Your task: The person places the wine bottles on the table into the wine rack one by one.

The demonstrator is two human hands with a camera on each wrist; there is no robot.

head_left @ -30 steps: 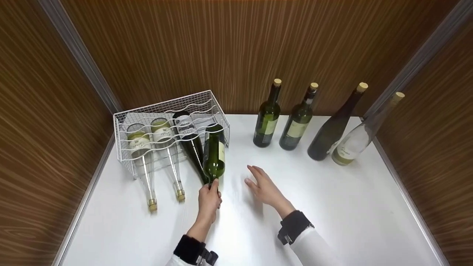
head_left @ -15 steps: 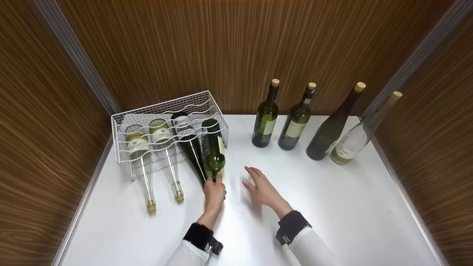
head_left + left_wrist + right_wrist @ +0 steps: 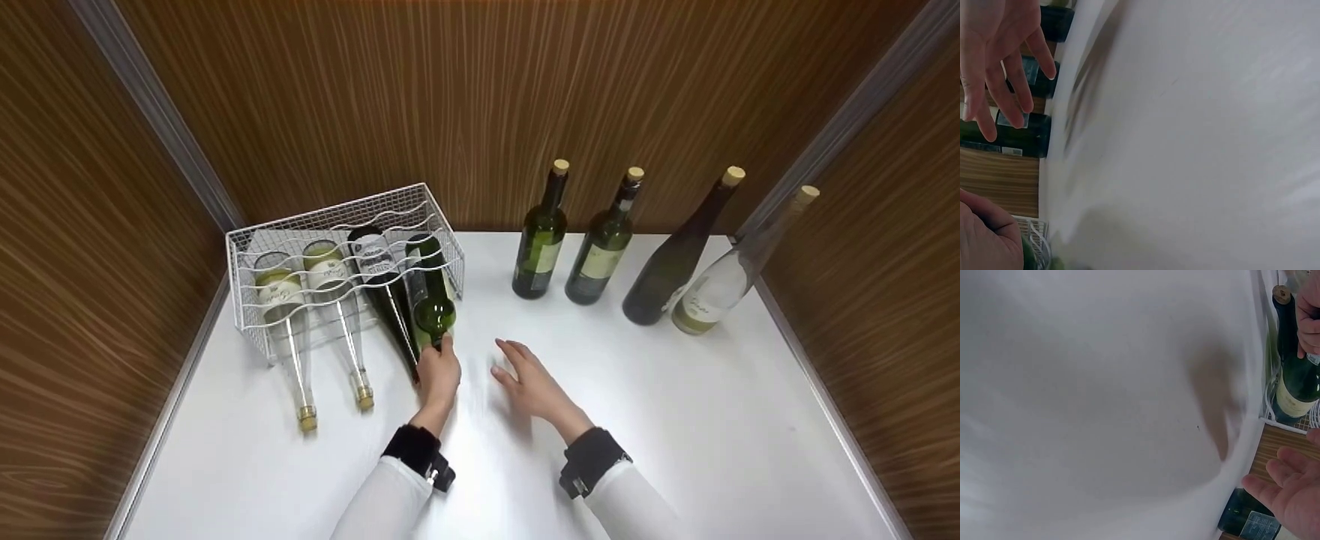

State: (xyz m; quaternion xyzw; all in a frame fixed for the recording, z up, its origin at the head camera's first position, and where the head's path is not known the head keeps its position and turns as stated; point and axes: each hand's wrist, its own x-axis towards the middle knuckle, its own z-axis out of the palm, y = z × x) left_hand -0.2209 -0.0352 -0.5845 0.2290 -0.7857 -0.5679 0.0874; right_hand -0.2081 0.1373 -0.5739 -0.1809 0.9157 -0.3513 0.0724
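My left hand (image 3: 439, 375) grips a green wine bottle (image 3: 433, 311) by its neck. The bottle's base end lies inside the right end of a white wire rack (image 3: 405, 199), its neck toward me. Beside it, touching or nearly so, a dark slim bottle (image 3: 386, 296) lies in the rack. In the right wrist view the left hand (image 3: 1310, 323) has its fingers around the green bottle (image 3: 1297, 382). My right hand (image 3: 532, 382) hovers over the white table, fingers extended and holding nothing; the left wrist view shows those spread fingers (image 3: 1013, 84) too.
Two clear bottles (image 3: 281, 300) (image 3: 334, 285) lie in the rack's left part, corked necks sticking out. Upright at the back right stand two green bottles (image 3: 540, 251) (image 3: 600, 259), a dark bottle (image 3: 667, 277) and a clear bottle (image 3: 712, 292). Wood-grain walls (image 3: 480, 112) enclose the table (image 3: 675, 435).
My left hand has moved forward and slightly right, sliding the green bottle deeper into the rack and lowering its tilt. The right hand has barely moved.
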